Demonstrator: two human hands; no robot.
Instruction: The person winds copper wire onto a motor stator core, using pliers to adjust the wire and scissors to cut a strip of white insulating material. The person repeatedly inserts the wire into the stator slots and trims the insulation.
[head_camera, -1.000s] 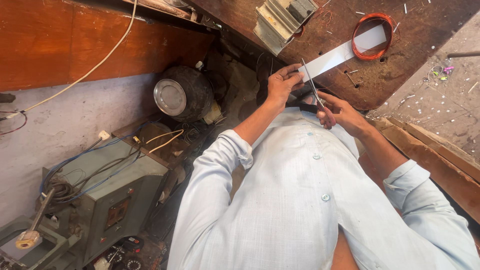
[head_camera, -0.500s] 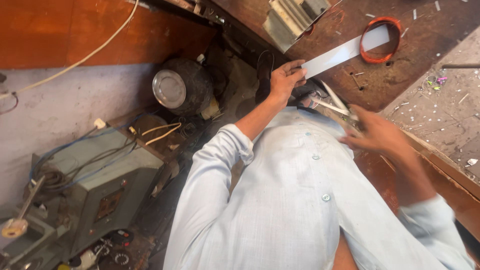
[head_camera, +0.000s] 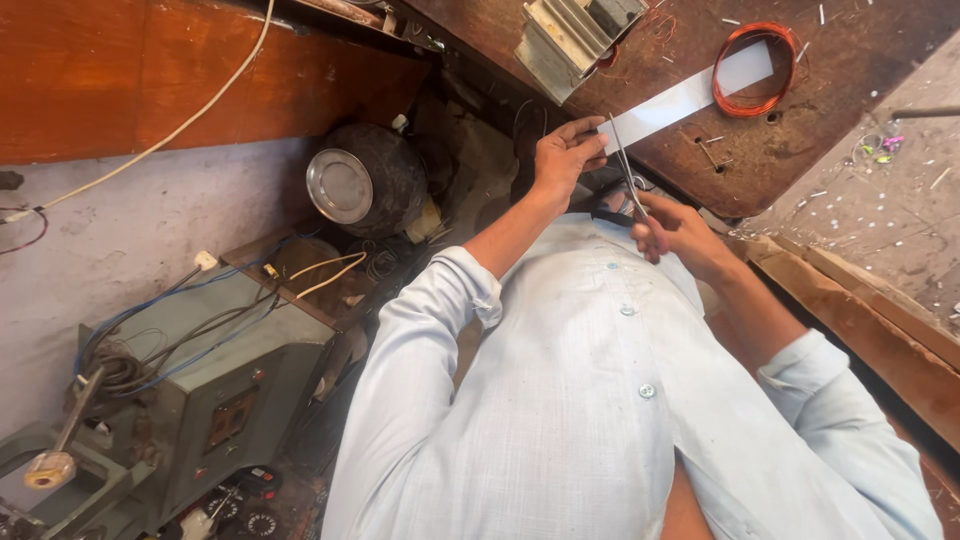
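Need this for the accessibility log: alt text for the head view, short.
Looking down, the left hand holds one end of a long white strip at a wooden bench while the right hand works scissors at that end. A copper wire coil lies on the strip's far end.

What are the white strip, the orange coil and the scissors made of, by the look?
Strip: flat, matte white, straight-edged, looks like paper or thin insulating sheet; cannot tell which. Coil: thin shiny orange-red loops, probably enamelled copper wire. Scissors: slim grey blades with a dull gleam, likely steel. Left hand pinches the strip's end; right hand works the scissors.
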